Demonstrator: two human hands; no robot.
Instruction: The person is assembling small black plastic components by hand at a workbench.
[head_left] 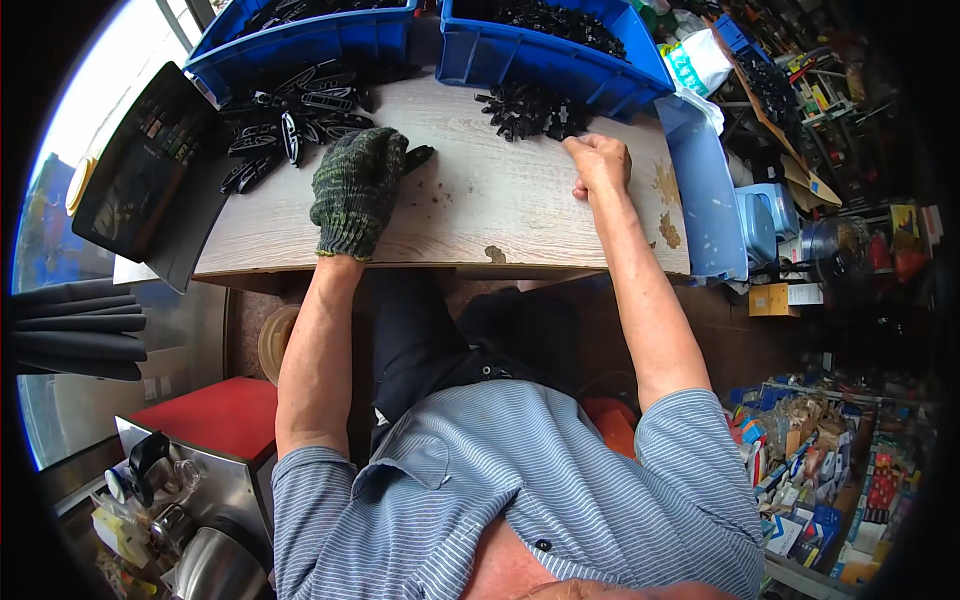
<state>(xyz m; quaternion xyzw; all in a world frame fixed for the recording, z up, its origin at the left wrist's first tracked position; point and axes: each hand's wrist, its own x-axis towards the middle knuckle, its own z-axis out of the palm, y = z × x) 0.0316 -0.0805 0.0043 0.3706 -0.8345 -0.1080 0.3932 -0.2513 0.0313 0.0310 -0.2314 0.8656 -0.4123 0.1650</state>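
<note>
My left hand (352, 195), in a dark green knitted glove, is closed over the worktable (500, 215). From its right side juts the end of a long black plastic part (420, 157); the rest is hidden by the glove. Beyond and left of that hand lies a loose pile of long, narrow black plastic parts (325, 100), some with open slots. My bare right hand (602, 165) has its fingers curled together at the near right edge of a heap of small black parts (522, 112). Whatever lies between those fingertips is too small or hidden to make out.
Two blue bins, a left one (330, 42) and a right one (550, 55), hold more black parts at the far edge. A dark folding panel (140, 165) stands at the left. A light blue tub (705, 190) adjoins the table's right side. Chipped patches mark the tabletop.
</note>
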